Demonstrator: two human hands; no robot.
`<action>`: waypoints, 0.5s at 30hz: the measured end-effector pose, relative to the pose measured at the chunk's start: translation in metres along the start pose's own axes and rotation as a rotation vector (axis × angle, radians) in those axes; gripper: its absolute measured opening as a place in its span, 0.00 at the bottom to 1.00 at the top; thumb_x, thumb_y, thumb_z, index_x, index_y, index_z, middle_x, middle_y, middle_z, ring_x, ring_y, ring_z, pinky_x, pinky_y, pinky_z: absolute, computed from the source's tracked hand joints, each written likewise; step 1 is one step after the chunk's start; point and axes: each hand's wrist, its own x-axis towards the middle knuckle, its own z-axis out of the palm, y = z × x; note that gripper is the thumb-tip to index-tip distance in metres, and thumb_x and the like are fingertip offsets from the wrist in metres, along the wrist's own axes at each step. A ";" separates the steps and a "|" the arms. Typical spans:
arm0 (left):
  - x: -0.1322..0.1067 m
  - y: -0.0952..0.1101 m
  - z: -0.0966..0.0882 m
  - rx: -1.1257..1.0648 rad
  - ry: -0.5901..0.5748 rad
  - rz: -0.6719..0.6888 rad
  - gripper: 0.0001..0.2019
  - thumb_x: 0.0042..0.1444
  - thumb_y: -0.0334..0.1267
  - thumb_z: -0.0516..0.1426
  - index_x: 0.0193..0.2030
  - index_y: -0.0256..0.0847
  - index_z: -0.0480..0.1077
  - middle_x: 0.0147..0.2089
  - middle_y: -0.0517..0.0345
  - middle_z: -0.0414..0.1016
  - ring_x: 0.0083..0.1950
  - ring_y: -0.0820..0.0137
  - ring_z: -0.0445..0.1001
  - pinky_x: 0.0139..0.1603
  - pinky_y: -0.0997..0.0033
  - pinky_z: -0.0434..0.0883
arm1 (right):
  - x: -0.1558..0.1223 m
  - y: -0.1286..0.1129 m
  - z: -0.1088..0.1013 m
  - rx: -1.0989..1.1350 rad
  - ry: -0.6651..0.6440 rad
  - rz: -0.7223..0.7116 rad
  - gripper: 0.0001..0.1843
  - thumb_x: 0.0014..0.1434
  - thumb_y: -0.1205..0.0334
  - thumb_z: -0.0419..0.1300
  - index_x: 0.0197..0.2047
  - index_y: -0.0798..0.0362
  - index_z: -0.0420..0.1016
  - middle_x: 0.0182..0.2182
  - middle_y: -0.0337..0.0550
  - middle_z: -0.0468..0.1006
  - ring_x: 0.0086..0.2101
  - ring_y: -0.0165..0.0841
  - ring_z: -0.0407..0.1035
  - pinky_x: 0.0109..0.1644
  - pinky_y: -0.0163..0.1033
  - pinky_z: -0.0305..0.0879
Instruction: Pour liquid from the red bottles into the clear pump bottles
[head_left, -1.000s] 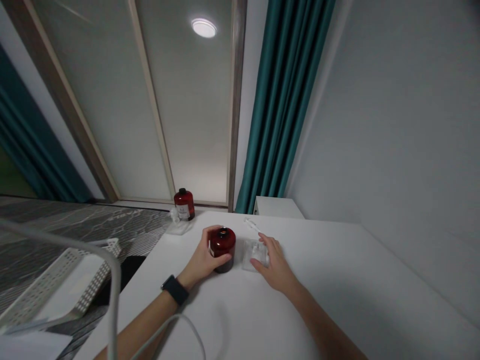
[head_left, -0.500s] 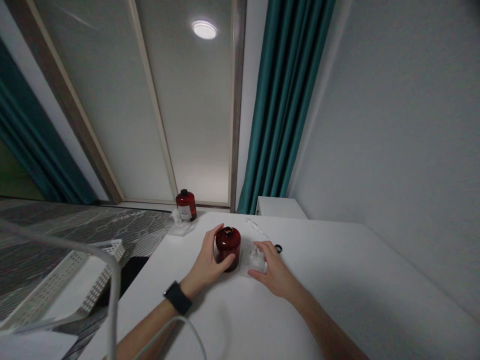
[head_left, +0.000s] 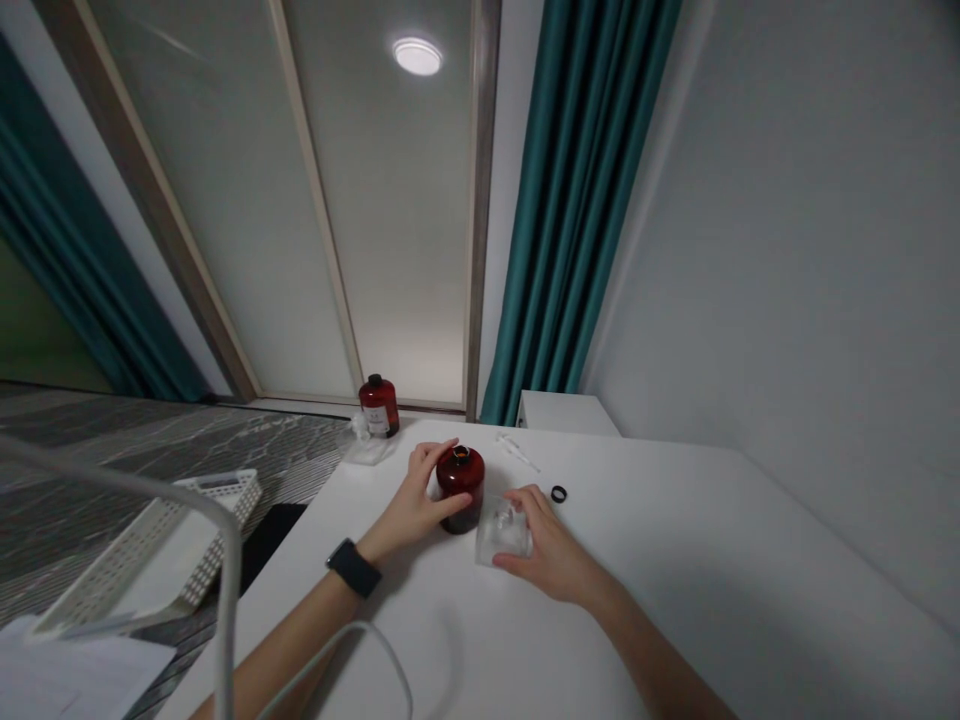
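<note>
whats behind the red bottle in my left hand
A second red bottle stands near the window, a clear pack beside it. The table right behind the held bottle is covered.

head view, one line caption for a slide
Left hand holds a dark red bottle on a white table; right hand holds a clear box.

White table (head_left: 675, 560), pretty bare: red jar (head_left: 460, 487), clear box (head_left: 504, 530) right beside it, black ring (head_left: 559, 493), plus a far jar (head_left: 379, 405) at the back edge.
</note>
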 end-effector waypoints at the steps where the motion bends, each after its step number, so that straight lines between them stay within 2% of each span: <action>1: 0.001 0.000 -0.002 0.008 -0.003 0.012 0.33 0.53 0.40 0.63 0.65 0.46 0.60 0.58 0.50 0.64 0.62 0.55 0.65 0.68 0.46 0.59 | 0.000 0.000 0.000 0.007 -0.006 -0.010 0.33 0.49 0.68 0.70 0.56 0.50 0.62 0.52 0.47 0.64 0.56 0.43 0.62 0.62 0.51 0.60; 7: 0.008 0.000 -0.004 0.102 -0.016 0.103 0.28 0.53 0.37 0.60 0.61 0.43 0.61 0.59 0.47 0.67 0.61 0.52 0.66 0.66 0.43 0.61 | 0.000 -0.002 0.004 0.059 -0.013 -0.021 0.33 0.46 0.69 0.71 0.53 0.50 0.61 0.50 0.46 0.65 0.52 0.43 0.65 0.60 0.50 0.63; 15: 0.025 0.001 -0.002 0.149 -0.092 0.149 0.30 0.49 0.32 0.59 0.61 0.41 0.62 0.59 0.47 0.69 0.61 0.53 0.66 0.65 0.45 0.63 | 0.000 -0.009 0.003 0.083 -0.040 0.049 0.35 0.45 0.69 0.71 0.51 0.49 0.58 0.50 0.47 0.65 0.53 0.43 0.64 0.60 0.49 0.62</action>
